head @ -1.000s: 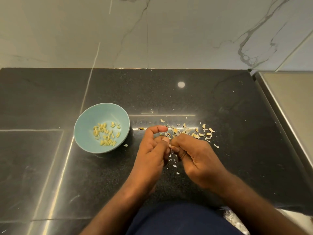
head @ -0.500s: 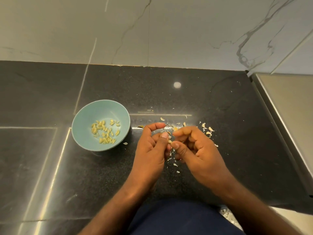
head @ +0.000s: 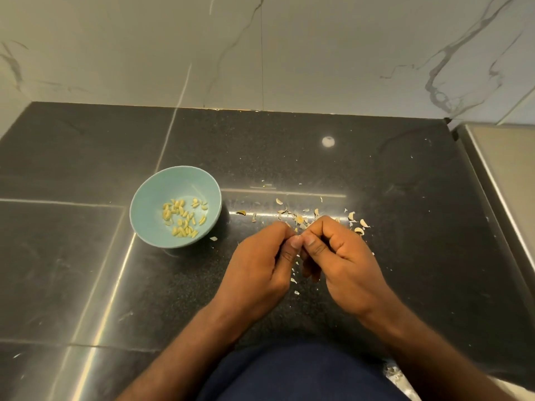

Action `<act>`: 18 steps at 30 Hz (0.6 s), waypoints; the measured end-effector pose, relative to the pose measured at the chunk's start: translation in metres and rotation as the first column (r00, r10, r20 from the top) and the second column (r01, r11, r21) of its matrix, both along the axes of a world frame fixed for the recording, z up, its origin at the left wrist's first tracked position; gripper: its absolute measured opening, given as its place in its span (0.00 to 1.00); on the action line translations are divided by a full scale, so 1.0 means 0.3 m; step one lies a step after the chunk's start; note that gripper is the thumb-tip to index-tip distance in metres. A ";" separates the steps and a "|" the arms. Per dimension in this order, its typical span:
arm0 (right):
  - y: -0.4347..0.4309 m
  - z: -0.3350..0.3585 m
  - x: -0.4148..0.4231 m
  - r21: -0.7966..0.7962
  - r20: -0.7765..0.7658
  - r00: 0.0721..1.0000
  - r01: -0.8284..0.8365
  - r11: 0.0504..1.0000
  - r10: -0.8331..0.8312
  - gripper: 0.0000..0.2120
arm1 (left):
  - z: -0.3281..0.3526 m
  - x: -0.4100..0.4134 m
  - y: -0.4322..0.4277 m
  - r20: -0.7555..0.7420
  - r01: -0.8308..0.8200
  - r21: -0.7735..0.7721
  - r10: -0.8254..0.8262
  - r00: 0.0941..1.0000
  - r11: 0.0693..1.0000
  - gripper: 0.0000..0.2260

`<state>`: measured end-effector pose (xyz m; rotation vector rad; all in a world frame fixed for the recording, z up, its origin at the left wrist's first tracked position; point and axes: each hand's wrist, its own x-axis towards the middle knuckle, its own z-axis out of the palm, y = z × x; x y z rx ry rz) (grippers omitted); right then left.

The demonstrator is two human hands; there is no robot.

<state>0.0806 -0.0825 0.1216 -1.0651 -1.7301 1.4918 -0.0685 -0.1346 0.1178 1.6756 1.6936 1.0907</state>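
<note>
Person seen from above via head cam. Left forearm (head: 179,351) & right forearm (head: 434,351) are both bare all the way to the btm edge of frame. Left grip (head: 257,267) & right grip (head: 344,267) are bare too. Thumbnails (head: 296,242) are cut short w/ rounded tips, and the skin over the thumb joints is creased. Knuckles show as a row of low bumps on each grip, w/ faint tendon lines on the back of the right one. Clothing: one garment (head: 301,374) at btm centre, btwn the forearms. It's dark navy, plain, matte cloth w/ a rounded upper outline. Shirt or trousers: can't tell.
</note>
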 end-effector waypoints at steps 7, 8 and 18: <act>0.017 0.001 0.042 0.188 -0.034 0.994 -0.097 0.977 0.105 0.09 | 0.079 0.094 -0.006 0.700 0.063 -0.379 0.242 0.672 0.923 0.16; 0.023 -0.005 0.051 0.281 -0.004 0.993 -0.114 0.953 0.120 0.09 | 0.086 0.109 -0.006 0.733 0.066 -0.423 0.299 0.611 0.904 0.16; -0.005 -0.059 0.074 0.273 -0.017 0.997 -0.071 0.959 0.078 0.12 | 0.041 0.168 -0.040 0.427 -0.167 -0.209 0.244 0.871 0.964 0.13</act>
